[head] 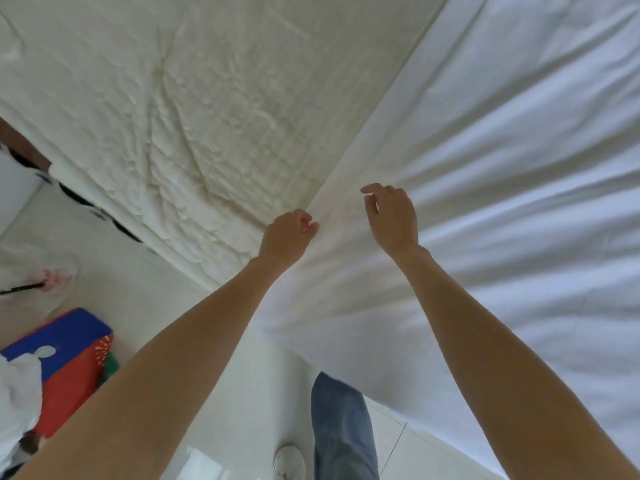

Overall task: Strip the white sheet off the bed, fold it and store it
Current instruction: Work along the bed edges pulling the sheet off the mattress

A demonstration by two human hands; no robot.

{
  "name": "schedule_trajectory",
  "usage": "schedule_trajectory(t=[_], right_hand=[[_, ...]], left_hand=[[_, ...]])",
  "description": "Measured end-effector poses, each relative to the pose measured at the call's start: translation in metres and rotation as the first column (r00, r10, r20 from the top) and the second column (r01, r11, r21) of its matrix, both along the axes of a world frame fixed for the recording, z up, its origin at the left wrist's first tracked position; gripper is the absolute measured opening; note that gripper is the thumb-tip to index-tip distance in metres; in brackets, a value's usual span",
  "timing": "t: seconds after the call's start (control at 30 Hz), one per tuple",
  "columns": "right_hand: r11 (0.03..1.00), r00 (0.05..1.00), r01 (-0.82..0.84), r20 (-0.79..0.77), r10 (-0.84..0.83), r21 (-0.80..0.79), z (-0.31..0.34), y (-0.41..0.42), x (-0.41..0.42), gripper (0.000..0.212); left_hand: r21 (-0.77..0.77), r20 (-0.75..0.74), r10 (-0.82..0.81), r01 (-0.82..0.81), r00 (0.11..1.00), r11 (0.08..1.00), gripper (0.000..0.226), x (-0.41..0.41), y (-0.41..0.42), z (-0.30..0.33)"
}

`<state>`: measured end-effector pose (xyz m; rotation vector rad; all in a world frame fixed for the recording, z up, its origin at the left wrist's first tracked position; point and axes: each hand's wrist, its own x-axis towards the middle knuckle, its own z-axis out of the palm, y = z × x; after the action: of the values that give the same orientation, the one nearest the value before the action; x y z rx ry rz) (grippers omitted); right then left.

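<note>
The white sheet (502, 168) covers the right half of the bed and hangs over its near edge, with folds fanning out from my hands. Its straight edge runs diagonally up to the top right. To the left lies the bare cream quilted mattress cover (173, 98), wrinkled. My left hand (289, 237) is shut, pinching the sheet's edge at the bed's near side. My right hand (393, 216) hovers just right of it over the sheet, fingers curled and apart, holding nothing.
A red and blue box (69, 358) stands on the white tiled floor (242, 393) at the lower left, with white cloth beside it. My jeans leg (341, 431) and white shoe (289, 462) are at the bottom. A slipper (55, 275) lies at the left.
</note>
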<state>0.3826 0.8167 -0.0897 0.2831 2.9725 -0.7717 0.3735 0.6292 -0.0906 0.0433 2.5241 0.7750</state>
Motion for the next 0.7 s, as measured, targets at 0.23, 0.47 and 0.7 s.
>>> schedule_trajectory(t=[0.23,0.47,0.7], right_hand=[[0.953,0.923,-0.055,0.379,-0.066,0.299,-0.031,0.020,-0.087,0.037],[0.994,0.958,0.109,0.265,-0.107,0.009,-0.029,0.007,-0.100,0.030],[0.997,0.959,0.075,0.274,-0.077,0.018,-0.053,-0.019,-0.105,0.028]], left_hand=[[-0.087,0.175,-0.066,0.082,0.982,0.993,0.023,-0.036,0.035,-0.029],[-0.031,0.061,-0.076,0.078,0.995,0.997,0.016,-0.054,-0.005,-0.022],[-0.090,0.067,0.007,-0.001,0.998,0.996,0.023,-0.045,-0.011,-0.046]])
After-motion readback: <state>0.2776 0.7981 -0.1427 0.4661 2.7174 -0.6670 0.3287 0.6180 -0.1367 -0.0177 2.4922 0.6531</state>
